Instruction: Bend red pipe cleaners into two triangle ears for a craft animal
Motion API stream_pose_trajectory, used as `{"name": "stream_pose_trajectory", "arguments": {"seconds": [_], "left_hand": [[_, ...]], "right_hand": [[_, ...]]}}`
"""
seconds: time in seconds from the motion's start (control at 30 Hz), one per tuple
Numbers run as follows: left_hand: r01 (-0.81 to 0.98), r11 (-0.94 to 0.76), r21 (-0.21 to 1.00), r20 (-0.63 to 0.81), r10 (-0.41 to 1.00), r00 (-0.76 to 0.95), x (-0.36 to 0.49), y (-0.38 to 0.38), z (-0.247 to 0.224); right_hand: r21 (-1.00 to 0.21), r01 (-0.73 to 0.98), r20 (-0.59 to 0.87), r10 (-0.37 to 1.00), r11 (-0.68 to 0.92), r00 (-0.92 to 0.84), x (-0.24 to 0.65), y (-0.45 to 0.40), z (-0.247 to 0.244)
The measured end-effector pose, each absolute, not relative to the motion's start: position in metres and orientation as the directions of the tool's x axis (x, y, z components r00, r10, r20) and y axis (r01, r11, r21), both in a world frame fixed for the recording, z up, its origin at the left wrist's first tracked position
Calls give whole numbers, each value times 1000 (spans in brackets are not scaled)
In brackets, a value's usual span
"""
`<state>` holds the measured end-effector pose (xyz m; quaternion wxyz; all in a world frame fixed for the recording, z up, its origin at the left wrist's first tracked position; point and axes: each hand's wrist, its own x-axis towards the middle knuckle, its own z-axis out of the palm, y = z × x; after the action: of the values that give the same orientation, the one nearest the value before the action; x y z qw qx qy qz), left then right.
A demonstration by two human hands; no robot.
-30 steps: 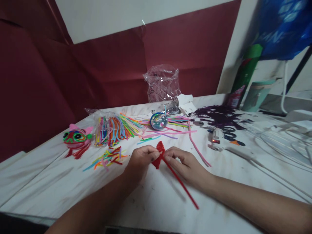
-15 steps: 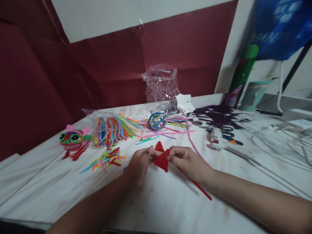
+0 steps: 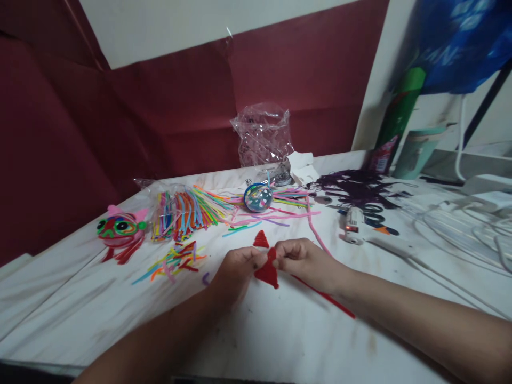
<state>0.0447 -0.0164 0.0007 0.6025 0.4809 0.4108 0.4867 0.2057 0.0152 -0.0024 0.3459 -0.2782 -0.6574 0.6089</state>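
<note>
Between my hands, above the marbled table, is a red pipe cleaner (image 3: 266,274) folded back and forth into a flat triangle. My left hand (image 3: 239,268) pinches its left side, with the thumb over its upper part. The fingers of my right hand (image 3: 300,261) grip its upper right edge. A straight red length of pipe cleaner (image 3: 334,302) runs from beneath the right hand down toward the lower right. Just beyond my fingertips lies a second red folded triangle (image 3: 261,238), flat on the table.
Left are a pink frog-like figure (image 3: 120,229), bagged pipe cleaners (image 3: 186,213) and cut pieces (image 3: 172,264). A decorated ball (image 3: 258,198) stands behind my hands. Toward the right lie a glue gun (image 3: 356,226), scissors (image 3: 372,215), purple strands (image 3: 352,188), cables (image 3: 472,229) and a green cup (image 3: 420,152).
My left thumb has moved right across the folded red pipe cleaner, covering more of it. The straight red end has swung slightly up and to the right.
</note>
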Motion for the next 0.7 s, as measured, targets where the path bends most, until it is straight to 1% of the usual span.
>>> {"name": "stream_pose_trajectory", "arguments": {"seconds": [0.13, 0.27, 0.33, 0.43, 0.5, 0.53, 0.63, 0.7], "left_hand": [[-120, 87, 989, -69, 987, 147, 41, -14, 1], [18, 60, 998, -62, 982, 176, 36, -11, -4], [39, 43, 998, -49, 985, 168, 34, -10, -5], [-83, 39, 996, -31, 995, 90, 32, -8, -4], [-180, 23, 983, -17, 999, 36, 33, -7, -2], [-219, 14, 976, -10, 1000, 23, 33, -6, -1], [-268, 3, 963, 3, 1000, 23, 37, -6, -2], [-242, 9, 970, -2, 1000, 30, 40, -7, -4]], "right_hand": [[-996, -54, 85, 790, 66, -607, 207, 20, -3], [-996, -8, 77, 780, 92, -621, 208, 20, -6], [-998, -15, 58, 782, 62, -620, 208, 21, -7], [-990, -141, 55, 821, -32, -568, 208, 27, -9], [-973, -227, 86, 845, -44, -527, 206, 29, -11], [-969, -243, 102, 843, -34, -527, 205, 29, -12], [-987, -161, 86, 789, -16, -609, 203, 24, -14], [-996, -90, 66, 788, 13, -612, 202, 19, -14]]}}
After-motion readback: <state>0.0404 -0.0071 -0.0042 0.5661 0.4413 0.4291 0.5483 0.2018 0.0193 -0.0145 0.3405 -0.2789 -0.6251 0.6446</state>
